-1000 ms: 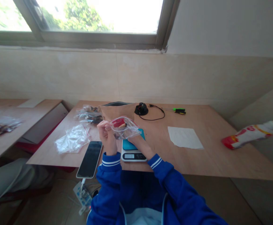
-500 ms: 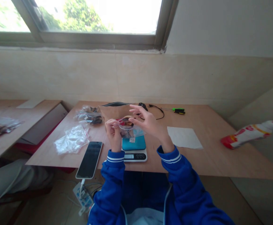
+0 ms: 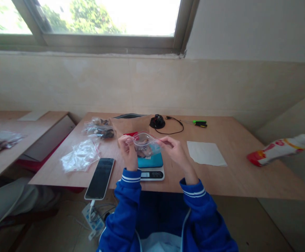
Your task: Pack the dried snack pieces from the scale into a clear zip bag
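Small clear bag held at its mouth above the scale.

Left hand (image 3: 128, 148) and right hand (image 3: 174, 148) each pinched the bag (image 3: 145, 143) — contents apparently dark bits — over the scale (image 3: 151, 166) on the worktop (image 3: 220, 175); pressing the mouth evenly shut likely comes next.

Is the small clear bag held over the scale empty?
No. Small dark pieces show through the clear bag, pinched between left hand and right hand.

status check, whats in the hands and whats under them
Left hand and right hand each pinch an end of the clear zip bag. Bag held above the teal scale. Phone lies left of it.
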The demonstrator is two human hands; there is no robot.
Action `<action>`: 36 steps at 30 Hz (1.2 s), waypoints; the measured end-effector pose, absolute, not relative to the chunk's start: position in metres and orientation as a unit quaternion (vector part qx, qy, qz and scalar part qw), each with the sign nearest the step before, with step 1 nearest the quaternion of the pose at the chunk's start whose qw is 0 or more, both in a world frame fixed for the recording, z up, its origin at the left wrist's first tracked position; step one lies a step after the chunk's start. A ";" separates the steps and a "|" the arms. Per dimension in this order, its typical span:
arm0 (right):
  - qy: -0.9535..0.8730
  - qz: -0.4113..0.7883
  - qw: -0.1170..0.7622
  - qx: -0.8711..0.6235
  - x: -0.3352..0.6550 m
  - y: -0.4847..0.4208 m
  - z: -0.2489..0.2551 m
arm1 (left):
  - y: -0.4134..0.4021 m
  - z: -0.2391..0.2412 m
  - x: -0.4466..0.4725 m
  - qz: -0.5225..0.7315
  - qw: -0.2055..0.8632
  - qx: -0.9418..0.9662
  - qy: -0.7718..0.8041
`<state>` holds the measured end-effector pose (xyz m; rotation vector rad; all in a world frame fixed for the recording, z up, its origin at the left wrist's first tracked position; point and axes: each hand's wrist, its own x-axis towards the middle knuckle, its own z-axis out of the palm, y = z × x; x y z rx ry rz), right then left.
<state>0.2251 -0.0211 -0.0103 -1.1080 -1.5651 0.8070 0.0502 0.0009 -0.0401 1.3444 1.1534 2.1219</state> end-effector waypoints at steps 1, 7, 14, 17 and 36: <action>-0.646 0.317 0.519 -0.462 0.227 -0.021 -0.008 | 0.000 -0.039 0.048 0.747 0.179 0.490 0.413; -0.654 0.240 0.527 -0.486 0.252 -0.022 -0.003 | -0.003 -0.020 0.034 0.683 0.174 0.592 0.390; -0.545 0.276 0.628 -0.483 0.233 -0.037 -0.007 | -0.005 -0.026 0.039 0.646 0.446 0.470 0.403; -0.469 0.249 0.671 -0.517 0.223 -0.043 -0.014 | -0.009 -0.037 0.039 0.568 0.572 0.435 0.401; -0.390 0.217 0.704 -0.552 0.219 -0.057 -0.027 | -0.035 -0.017 0.055 0.665 0.534 0.365 0.372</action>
